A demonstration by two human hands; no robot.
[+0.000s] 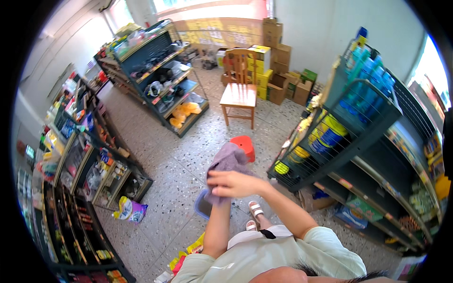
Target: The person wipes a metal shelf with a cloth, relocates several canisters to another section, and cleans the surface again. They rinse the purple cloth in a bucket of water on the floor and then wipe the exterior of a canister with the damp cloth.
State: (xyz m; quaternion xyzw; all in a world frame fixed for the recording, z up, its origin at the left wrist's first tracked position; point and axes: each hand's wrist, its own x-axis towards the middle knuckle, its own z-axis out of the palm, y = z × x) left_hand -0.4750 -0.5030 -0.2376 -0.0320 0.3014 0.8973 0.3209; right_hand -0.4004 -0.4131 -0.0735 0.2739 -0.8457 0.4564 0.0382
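A purple-grey cloth (228, 157) is bunched in front of me at waist height. My right hand (231, 184) lies across the cloth with its fingers spread. My left forearm reaches up beneath it, and the cloth and my other hand hide the left hand, so its grip cannot be made out. Below the cloth, a blue plastic basin (202, 206) stands on the speckled floor, partly covered by my arm. A red plastic stool (244, 145) stands just beyond the cloth.
A wooden chair (239, 95) faces me, with cardboard boxes (277, 85) behind. Metal shelving (357, 141) with bottles rises at the right. More shelves (138, 70) stand at the back left and left. A colourful plastic bag (131, 209) lies on the floor at the left.
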